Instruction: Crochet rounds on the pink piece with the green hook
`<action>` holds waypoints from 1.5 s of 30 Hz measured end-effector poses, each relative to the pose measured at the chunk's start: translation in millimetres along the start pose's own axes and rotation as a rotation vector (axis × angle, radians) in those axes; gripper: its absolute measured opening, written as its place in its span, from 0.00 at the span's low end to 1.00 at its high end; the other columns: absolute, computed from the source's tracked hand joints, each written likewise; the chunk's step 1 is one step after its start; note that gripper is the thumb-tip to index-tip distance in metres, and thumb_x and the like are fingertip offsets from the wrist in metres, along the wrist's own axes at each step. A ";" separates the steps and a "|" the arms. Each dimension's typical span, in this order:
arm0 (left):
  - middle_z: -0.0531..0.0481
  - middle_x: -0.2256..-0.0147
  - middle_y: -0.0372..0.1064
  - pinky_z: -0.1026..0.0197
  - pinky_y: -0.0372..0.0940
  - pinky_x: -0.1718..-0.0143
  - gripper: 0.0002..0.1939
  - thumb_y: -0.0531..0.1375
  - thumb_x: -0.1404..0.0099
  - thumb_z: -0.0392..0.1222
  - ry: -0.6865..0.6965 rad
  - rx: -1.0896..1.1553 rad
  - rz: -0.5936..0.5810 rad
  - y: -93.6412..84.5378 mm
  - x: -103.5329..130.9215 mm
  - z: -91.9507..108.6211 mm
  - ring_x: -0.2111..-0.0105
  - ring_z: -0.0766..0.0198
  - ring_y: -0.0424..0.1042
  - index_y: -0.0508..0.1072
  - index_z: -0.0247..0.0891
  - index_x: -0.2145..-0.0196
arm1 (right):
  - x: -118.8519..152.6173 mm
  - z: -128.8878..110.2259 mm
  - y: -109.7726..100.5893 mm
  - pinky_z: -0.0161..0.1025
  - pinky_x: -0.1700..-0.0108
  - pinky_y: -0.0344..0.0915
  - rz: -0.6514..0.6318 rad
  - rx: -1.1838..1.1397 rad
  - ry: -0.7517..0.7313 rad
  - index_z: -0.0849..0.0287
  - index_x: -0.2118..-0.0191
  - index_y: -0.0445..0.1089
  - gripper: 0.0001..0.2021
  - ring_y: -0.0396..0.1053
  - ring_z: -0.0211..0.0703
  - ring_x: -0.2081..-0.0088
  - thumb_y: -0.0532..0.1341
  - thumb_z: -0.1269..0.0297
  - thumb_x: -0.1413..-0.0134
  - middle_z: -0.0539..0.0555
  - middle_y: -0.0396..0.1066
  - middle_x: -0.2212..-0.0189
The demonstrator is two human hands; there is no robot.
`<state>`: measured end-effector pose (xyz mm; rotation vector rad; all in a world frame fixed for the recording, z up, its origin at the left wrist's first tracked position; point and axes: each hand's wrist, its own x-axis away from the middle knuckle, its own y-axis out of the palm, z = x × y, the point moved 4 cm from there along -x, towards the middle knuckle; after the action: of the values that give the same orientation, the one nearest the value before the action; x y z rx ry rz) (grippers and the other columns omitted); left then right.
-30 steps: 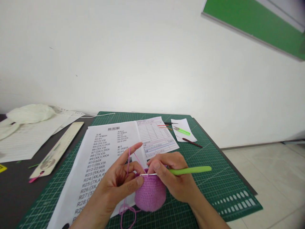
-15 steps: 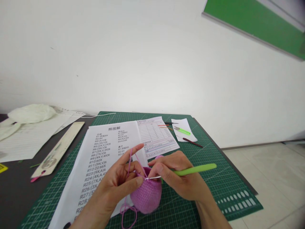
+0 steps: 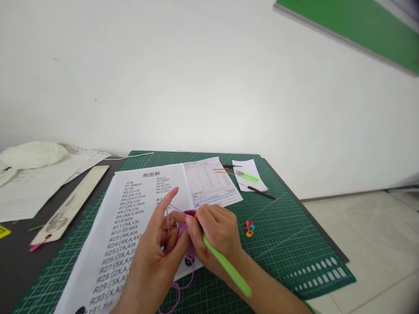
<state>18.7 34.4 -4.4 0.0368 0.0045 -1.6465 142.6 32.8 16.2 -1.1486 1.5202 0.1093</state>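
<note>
My left hand point(image 3: 157, 250) pinches the rim of a pink crochet piece point(image 3: 190, 250), with its index finger raised and pink yarn point(image 3: 177, 284) looped round it. In my right hand point(image 3: 218, 233) is a crochet hook point(image 3: 229, 266) with a thick light-green handle, which slants down to the right. The metal tip is hidden behind the fingers of that hand, close to the left fingertips. Most of the crochet piece is covered by both hands. Slack yarn trails below it over the green cutting mat point(image 3: 278, 231).
A printed pattern sheet point(image 3: 108, 226) and a form point(image 3: 209, 176) lie beneath and beyond the hands. Thread snips point(image 3: 248, 176) rest on white paper, near a dark stick point(image 3: 261, 192). Coloured stitch markers point(image 3: 249, 227) are to the right. At left are a ruler point(image 3: 70, 205) and pale yarn point(image 3: 36, 153).
My right hand has turned and moved left, so the hook's handle swung from pointing right to pointing down. The crochet piece is now mostly covered, and the stitch markers have come into sight.
</note>
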 end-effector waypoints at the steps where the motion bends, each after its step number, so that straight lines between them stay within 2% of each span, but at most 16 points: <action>1: 0.62 0.76 0.63 0.68 0.52 0.81 0.41 0.67 0.43 0.36 -0.003 0.034 0.001 1.1 -0.1 0.8 0.82 0.70 0.53 0.56 0.53 0.36 | 2.1 0.2 2.6 0.37 0.74 0.56 0.063 -0.009 -0.002 0.58 0.76 0.59 0.15 0.60 0.38 0.78 0.52 0.70 0.37 0.50 0.63 0.82; 5: 0.60 0.73 0.70 0.69 0.62 0.76 0.39 0.68 0.43 0.37 -0.104 0.319 -0.050 5.3 -1.1 5.7 0.79 0.70 0.64 0.58 0.51 0.37 | 8.2 -1.1 8.3 0.38 0.74 0.58 0.211 -0.069 -0.058 0.56 0.75 0.57 0.15 0.61 0.40 0.78 0.48 0.66 0.35 0.51 0.61 0.83; 9: 0.57 0.72 0.72 0.68 0.67 0.68 0.36 0.68 0.44 0.35 -0.204 0.464 -0.098 2.9 -1.0 9.1 0.73 0.69 0.70 0.62 0.42 0.40 | 8.8 -5.6 4.7 0.35 0.74 0.63 0.264 -0.177 -0.076 0.57 0.72 0.59 0.14 0.65 0.38 0.77 0.47 0.64 0.33 0.51 0.64 0.82; 13: 0.55 0.71 0.73 0.68 0.67 0.66 0.36 0.68 0.43 0.33 -0.262 0.523 -0.132 -3.1 -1.8 7.2 0.71 0.68 0.70 0.61 0.39 0.39 | 5.7 -9.1 -2.4 0.33 0.71 0.68 0.210 -0.287 -0.074 0.59 0.70 0.63 0.14 0.70 0.37 0.75 0.48 0.64 0.33 0.52 0.69 0.79; 17: 0.54 0.72 0.73 0.66 0.66 0.64 0.36 0.67 0.42 0.33 -0.272 0.525 -0.140 -7.6 -3.0 6.6 0.70 0.67 0.70 0.60 0.38 0.38 | 2.7 -8.3 -8.7 0.35 0.61 0.73 0.089 -0.391 -0.110 0.63 0.67 0.69 0.14 0.75 0.40 0.68 0.49 0.65 0.34 0.57 0.75 0.73; 25: 0.55 0.72 0.72 0.67 0.63 0.65 0.37 0.67 0.41 0.34 -0.251 0.483 -0.148 -9.7 -3.7 6.3 0.70 0.67 0.67 0.58 0.37 0.37 | -6.3 -5.5 -23.7 0.38 0.57 0.74 -0.002 -0.347 -0.051 0.62 0.75 0.70 0.14 0.67 0.34 0.78 0.53 0.72 0.40 0.50 0.68 0.83; 31: 0.55 0.73 0.71 0.67 0.61 0.68 0.33 0.67 0.41 0.34 -0.236 0.466 -0.171 -8.3 -4.9 3.7 0.73 0.68 0.66 0.63 0.38 0.40 | -9.7 -2.9 -27.3 0.41 0.54 0.73 -0.125 -0.455 0.034 0.60 0.78 0.69 0.18 0.63 0.32 0.81 0.52 0.69 0.38 0.46 0.65 0.85; 35: 0.54 0.72 0.72 0.66 0.61 0.69 0.28 0.68 0.42 0.35 -0.248 0.455 -0.202 -5.4 -3.8 3.3 0.73 0.66 0.66 0.69 0.41 0.44 | -8.8 -1.6 -26.0 0.41 0.56 0.73 -0.080 -0.468 0.090 0.59 0.79 0.67 0.19 0.62 0.33 0.81 0.52 0.65 0.37 0.46 0.63 0.85; 38: 0.54 0.73 0.72 0.65 0.62 0.68 0.28 0.69 0.44 0.35 -0.263 0.476 -0.239 -3.4 -2.9 3.7 0.73 0.65 0.67 0.72 0.41 0.45 | -8.0 -3.4 -24.9 0.40 0.57 0.73 -0.039 -0.399 0.073 0.59 0.79 0.66 0.18 0.62 0.34 0.80 0.51 0.67 0.37 0.47 0.63 0.85; 42: 0.53 0.72 0.72 0.65 0.63 0.67 0.27 0.69 0.45 0.37 -0.285 0.497 -0.265 -2.9 -2.1 4.6 0.72 0.65 0.68 0.74 0.42 0.47 | -6.8 -5.3 -24.2 0.38 0.58 0.71 -0.003 -0.355 0.054 0.60 0.78 0.65 0.15 0.65 0.35 0.77 0.53 0.69 0.39 0.48 0.64 0.84; 45: 0.52 0.72 0.72 0.65 0.63 0.67 0.27 0.69 0.45 0.37 -0.297 0.497 -0.268 -3.1 -1.5 4.1 0.71 0.64 0.69 0.74 0.43 0.46 | -5.9 -3.7 -22.1 0.35 0.62 0.69 -0.017 -0.375 0.123 0.60 0.78 0.65 0.15 0.65 0.35 0.76 0.54 0.67 0.39 0.48 0.64 0.83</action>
<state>15.6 36.1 -0.3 0.1765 -0.6507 -1.8711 154.5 22.6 33.4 -1.4867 1.6415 0.3289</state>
